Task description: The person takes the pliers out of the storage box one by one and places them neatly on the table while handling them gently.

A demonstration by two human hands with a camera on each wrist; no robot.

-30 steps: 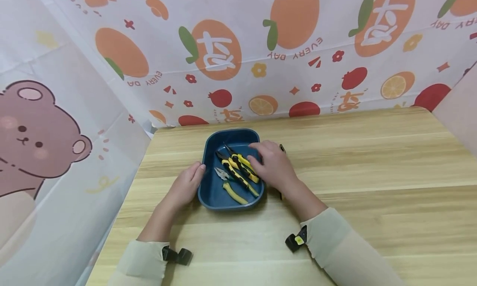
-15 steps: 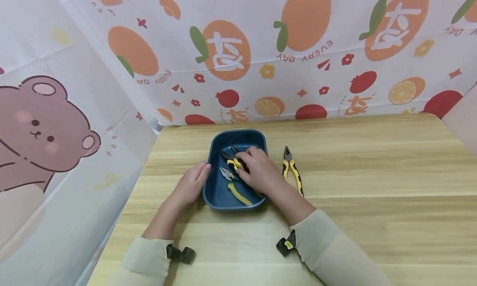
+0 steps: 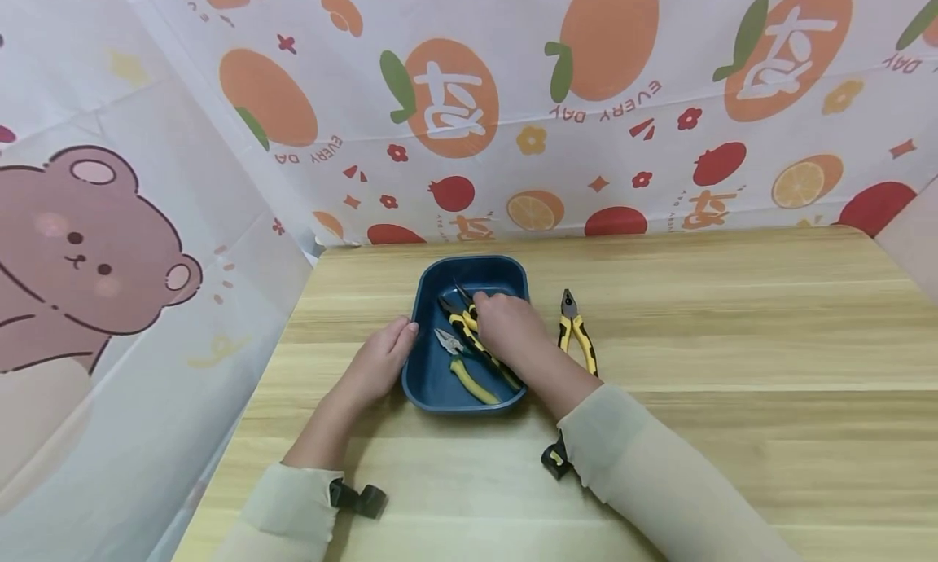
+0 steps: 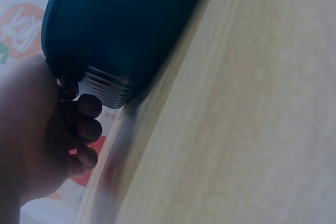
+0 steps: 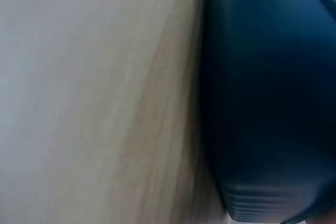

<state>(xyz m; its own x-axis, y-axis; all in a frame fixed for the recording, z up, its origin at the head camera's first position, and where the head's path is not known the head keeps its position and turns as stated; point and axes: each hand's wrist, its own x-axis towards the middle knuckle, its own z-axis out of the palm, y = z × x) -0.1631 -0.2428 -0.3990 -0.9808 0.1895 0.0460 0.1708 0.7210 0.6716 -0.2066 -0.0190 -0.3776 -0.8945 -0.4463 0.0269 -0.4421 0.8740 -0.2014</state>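
Observation:
The blue tray [image 3: 440, 387] holds several pliers. My left hand [image 3: 374, 365] grips its left side, thumb at the rim; in the left wrist view, that hand [image 4: 31, 129] has curled fingers against the tray's outer wall [image 4: 121, 24]. Inside the tray's right half, my right hand [image 3: 507, 324] is closed over the handles of long-nose pliers [image 3: 463, 293], its fingertips mostly hidden. Black-and-yellow pliers [image 3: 476, 348] lie just left of it, and pliers with a plain yellow handle [image 3: 472, 383] lie nearer the front. The right wrist view shows mainly the tray's outside [image 5: 273, 93].
Another pair of black-and-yellow pliers [image 3: 586, 347] lies on the wooden table [image 3: 703, 432], right of the tray, partly behind my right forearm. A fruit-patterned cloth [image 3: 630, 163] hangs along the table's back edge, and a bear-printed cloth [image 3: 110, 244] on the left.
My right hand has moved left and down into the tray, and its fingers have closed over the long-nose pliers. The left hand keeps its hold on the tray. The view has shifted slightly.

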